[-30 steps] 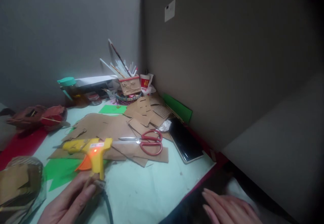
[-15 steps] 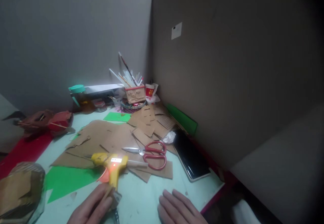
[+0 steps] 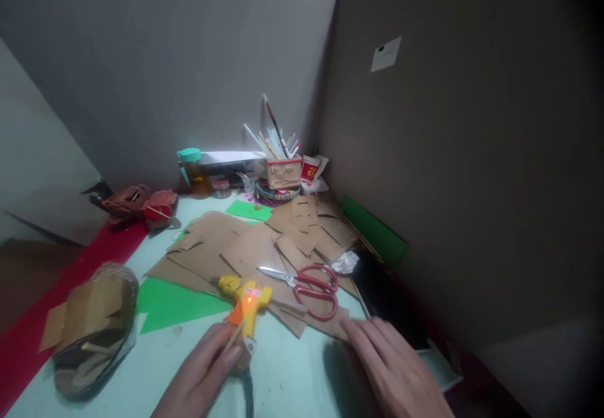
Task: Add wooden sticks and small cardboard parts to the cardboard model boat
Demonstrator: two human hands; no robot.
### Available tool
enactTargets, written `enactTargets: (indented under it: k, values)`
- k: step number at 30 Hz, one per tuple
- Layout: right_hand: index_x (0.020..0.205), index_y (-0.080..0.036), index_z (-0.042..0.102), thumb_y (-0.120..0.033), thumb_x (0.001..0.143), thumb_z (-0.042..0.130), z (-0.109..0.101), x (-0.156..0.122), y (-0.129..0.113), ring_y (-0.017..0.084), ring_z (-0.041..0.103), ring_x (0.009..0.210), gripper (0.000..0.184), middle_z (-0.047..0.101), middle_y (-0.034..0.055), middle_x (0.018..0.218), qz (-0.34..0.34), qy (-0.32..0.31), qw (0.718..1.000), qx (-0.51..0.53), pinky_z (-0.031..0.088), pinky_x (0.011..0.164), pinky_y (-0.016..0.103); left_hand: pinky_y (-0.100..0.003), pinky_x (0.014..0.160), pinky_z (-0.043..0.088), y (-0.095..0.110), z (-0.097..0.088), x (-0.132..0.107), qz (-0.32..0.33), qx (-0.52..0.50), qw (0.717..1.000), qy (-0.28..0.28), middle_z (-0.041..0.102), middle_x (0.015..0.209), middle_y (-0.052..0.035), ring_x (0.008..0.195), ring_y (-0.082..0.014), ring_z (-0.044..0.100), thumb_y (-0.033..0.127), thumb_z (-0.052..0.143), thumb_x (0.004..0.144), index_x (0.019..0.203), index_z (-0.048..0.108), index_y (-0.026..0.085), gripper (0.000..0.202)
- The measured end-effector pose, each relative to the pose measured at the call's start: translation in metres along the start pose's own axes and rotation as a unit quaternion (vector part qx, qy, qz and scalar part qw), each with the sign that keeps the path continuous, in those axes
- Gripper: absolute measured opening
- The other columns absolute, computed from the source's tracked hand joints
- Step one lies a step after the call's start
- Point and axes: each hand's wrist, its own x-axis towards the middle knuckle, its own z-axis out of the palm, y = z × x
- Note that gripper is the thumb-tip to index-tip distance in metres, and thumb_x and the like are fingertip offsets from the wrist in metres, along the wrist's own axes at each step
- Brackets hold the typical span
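My left hand is closed, pinching a thin brown strip that looks like cardboard, close to the handle of a yellow glue gun. The glue gun lies on the cardboard sheets with its orange trigger toward me, a red light glowing on its body and its cord running down beside my hand. My right hand has its fingers stretched out, fingertips at the edge of a cardboard piece; its thumb is hidden. Red-handled scissors rest between the hands, blades pointing left.
A dark tablet-like device lies at the right, with crumpled white paper beside it. Green sheets lie under the cardboard. A cardboard object stands at the left. Farther back are a bottle and a box of sticks.
The view has turned left, so things appear farther right. My right hand has moved from lying flat on the table to the edge of the cardboard. My left hand keeps its pinch.
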Motion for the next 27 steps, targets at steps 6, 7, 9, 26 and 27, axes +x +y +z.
enactTargets:
  k: [6, 7, 9, 26, 27]
  values:
    - [0.107, -0.017, 0.065, -0.021, 0.102, 0.044, 0.044, 0.081, 0.008, 0.025, 0.067, 0.093, 0.022, 0.069, 0.0141, 0.101, 0.034, -0.048, 0.998, 0.020, 0.056, 0.079, 0.037, -0.028, 0.093, 0.045, 0.005, -0.014, -0.008, 0.020, -0.024, 0.999, 0.041, 0.069, 0.107, -0.0054, 0.110, -0.0271, 0.058, 0.063, 0.062, 0.082, 0.097, 0.072, 0.024, 0.042]
    - [0.105, -0.017, 0.065, -0.020, 0.101, 0.045, 0.051, 0.084, 0.009, 0.025, 0.067, 0.092, 0.020, 0.069, 0.0137, 0.099, 0.031, -0.056, 0.998, 0.024, 0.056, 0.079, 0.037, -0.027, 0.090, 0.045, 0.008, -0.018, -0.010, 0.023, -0.028, 0.998, 0.054, 0.069, 0.103, -0.0037, 0.104, -0.0250, 0.059, 0.064, 0.061, 0.083, 0.094, 0.071, 0.025, 0.042]
    - [0.102, -0.017, 0.064, -0.018, 0.099, 0.046, 0.063, 0.083, 0.012, 0.026, 0.067, 0.092, 0.018, 0.069, 0.0135, 0.097, 0.025, -0.066, 0.997, 0.035, 0.057, 0.080, 0.038, -0.025, 0.075, 0.045, 0.017, -0.025, -0.014, 0.019, -0.049, 0.995, 0.080, 0.067, 0.086, 0.0005, 0.081, -0.0189, 0.057, 0.065, 0.062, 0.081, 0.088, 0.070, 0.026, 0.041]
    - [0.150, -0.040, 0.037, -0.051, 0.091, 0.066, -0.014, 0.084, -0.009, 0.022, 0.068, 0.100, 0.067, 0.058, 0.0074, 0.136, 0.145, -0.250, 0.823, 0.489, 0.058, 0.085, 0.030, -0.022, 0.066, 0.040, 0.047, -0.045, -0.018, 0.099, -0.231, 0.965, 0.080, 0.057, 0.081, 0.0007, 0.074, -0.0148, 0.051, 0.052, 0.074, 0.079, 0.070, 0.069, 0.027, 0.027]
    - [0.146, -0.042, 0.045, -0.055, 0.088, 0.069, -0.015, 0.085, -0.013, 0.023, 0.068, 0.101, 0.064, 0.058, 0.0058, 0.139, 0.126, -0.257, 0.820, 0.495, 0.057, 0.086, 0.029, -0.022, 0.068, 0.041, 0.047, -0.045, -0.017, 0.107, -0.224, 0.965, 0.079, 0.057, 0.083, 0.0008, 0.075, -0.0149, 0.051, 0.051, 0.073, 0.080, 0.069, 0.069, 0.027, 0.026]
